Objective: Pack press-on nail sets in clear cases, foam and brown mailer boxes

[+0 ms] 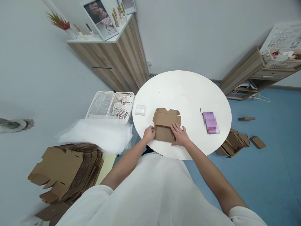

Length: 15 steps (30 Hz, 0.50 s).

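1. Cardboard box (166, 121) lies open on the round white table (178, 88), near the edge closest to the wearer, a little left of the middle as I see it through the head camera.

2. Its long axis runs left to right across the wearer's front, turned slightly so that the right end sits a bit closer. The tray half faces up on the near side; the lid half is folded back beyond it, its notched flap pointing away toward the wall.

3. Left hand (150, 133): I see it closed on the left end of the tray, thumb and fingers bent about the edge (how firmly, I cannot tell from my station).

4. Right hand (180, 135): it lies over the right end, fingers and thumb spread apart, fingertips touching the cardboard around the fold between lid and tray.

5. White packet (140, 110) rests on the table left of the box, apart from it. Well to the right I get a purple item (211, 122), too pixelated to name, its longer side running roughly away from the wearer.

6. Beside the table on the left, I find white sheets (96, 133) and a stack of flattened cardboard (63, 169).
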{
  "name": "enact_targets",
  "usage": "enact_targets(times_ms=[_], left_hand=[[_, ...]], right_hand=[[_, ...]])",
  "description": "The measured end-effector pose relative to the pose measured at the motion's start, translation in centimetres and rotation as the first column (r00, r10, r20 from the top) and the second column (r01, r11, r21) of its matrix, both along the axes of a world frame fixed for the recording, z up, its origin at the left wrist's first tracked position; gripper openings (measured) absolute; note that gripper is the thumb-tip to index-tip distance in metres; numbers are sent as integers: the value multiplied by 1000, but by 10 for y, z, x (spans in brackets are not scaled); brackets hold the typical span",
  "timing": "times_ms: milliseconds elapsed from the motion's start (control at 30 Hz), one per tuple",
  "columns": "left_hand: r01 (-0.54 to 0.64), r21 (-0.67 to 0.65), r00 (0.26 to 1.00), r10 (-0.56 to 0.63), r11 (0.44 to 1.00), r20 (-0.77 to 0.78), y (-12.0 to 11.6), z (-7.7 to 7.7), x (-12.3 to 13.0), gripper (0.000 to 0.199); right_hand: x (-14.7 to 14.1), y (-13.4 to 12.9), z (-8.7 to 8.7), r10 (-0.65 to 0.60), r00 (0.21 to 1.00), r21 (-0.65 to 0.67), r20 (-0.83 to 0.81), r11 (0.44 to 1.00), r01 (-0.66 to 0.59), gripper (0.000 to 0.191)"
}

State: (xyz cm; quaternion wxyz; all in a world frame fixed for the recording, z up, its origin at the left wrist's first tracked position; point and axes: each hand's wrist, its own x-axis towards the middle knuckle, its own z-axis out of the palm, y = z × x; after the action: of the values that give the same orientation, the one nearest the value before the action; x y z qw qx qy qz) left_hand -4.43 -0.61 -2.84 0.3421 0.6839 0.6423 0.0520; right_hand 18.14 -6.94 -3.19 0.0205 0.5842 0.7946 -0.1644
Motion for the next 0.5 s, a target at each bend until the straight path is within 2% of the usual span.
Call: enact_targets(times_ms=[133,233,300,367,433,500], left_hand=[[34,19,995,-32,999,-97,-1,-3,2,19],[41,40,995,-38,998,-88,-6,-3,2,28],[91,76,996,-89,993,-19,-9,-1,-2,45],[193,105,979,-198,976,39,-10,3,-8,73],[317,87,947,-321,944,34,-8,8,-11,101],[399,30,917,-399,916,-9,-4,11,-12,117]], right_hand=[[1,-1,0,29,999,-6,36,1000,-29,115],[1,-2,0,33,997,3,69,999,-33,115],[2,-2,-1,37,996,10,84,999,-38,115],[4,-2,-1,45,995,13,91,999,-47,115],[5,-1,0,57,994,7,90,998,-57,114],[5,1,2,65,994,-5,84,998,-65,113]])
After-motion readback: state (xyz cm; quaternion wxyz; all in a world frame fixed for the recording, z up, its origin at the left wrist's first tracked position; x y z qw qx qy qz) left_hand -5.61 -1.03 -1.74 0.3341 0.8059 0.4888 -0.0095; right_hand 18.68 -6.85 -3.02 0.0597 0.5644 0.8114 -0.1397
